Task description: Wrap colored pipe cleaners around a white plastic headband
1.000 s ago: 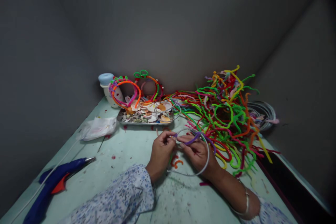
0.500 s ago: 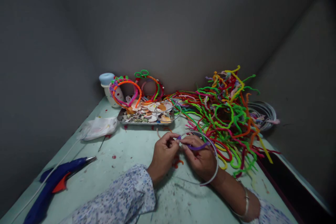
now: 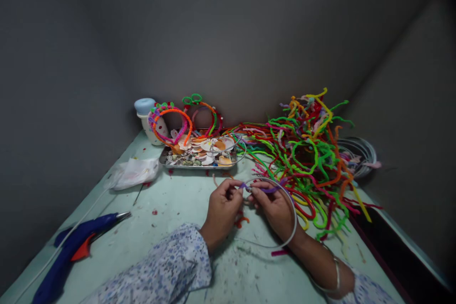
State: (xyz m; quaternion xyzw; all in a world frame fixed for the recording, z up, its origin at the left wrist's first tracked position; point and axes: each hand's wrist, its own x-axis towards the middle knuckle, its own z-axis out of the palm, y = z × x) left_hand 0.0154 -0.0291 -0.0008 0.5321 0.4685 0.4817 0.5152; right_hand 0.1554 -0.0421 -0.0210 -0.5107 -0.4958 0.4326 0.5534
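A thin pale headband (image 3: 295,221) curves around my right wrist, one end pinched in the fingertips of my left hand (image 3: 224,206). Purple pipe cleaner (image 3: 272,190) shows at that end, and its loose length runs across to the fingers of my right hand (image 3: 276,209). Both hands are closed, their fingertips almost meeting just above the table. Whether the purple strand is wound fully around the band is too small to tell. A short magenta piece (image 3: 280,252) lies under the band's lower curve.
A metal tray (image 3: 199,167) of shells stands behind my hands, with finished colourful headbands (image 3: 173,111) over it. A tangled pile of pipe cleaners (image 3: 309,152) fills the right. At left are a blue glue gun (image 3: 85,230), a plastic bag (image 3: 133,174) and a lidded jar (image 3: 153,126).
My right fingers have shifted, and the purple strand's loose part now sits higher, above the right hand. The magenta piece beneath the band has come into view.
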